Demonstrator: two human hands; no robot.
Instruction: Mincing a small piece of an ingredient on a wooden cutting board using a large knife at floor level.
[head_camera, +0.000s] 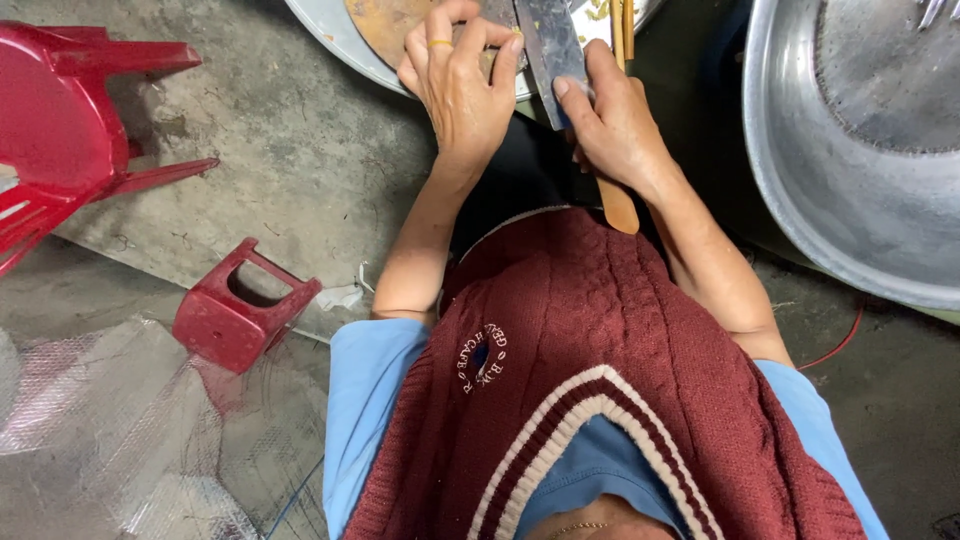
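Bare concrete floor (300, 150), rough and stained, serves as the work area; the person sits low over it.

Cleaver (550, 45): the blade lies across the near rim of a metal tray (330, 30), its wooden handle (618, 205) running back under the wrist. The right hand (615, 125) is closed around it at the base of the blade, thumb laid on the flat steel. The left hand (460, 85), fingers curled together, presses on a brown board (385, 25) in the tray, fingertips just beside the blade.

Risk, as judged: a slip of the blade would meet those fingertips, given the closeness. A thumb on bare steel gives weak control. What is being cut is hidden.

Surroundings: a large metal basin (850, 190) at the right, two red stools (235, 310) at the left, one tipped over, and clear plastic sheet (110, 430) underfoot, a tripping hazard.
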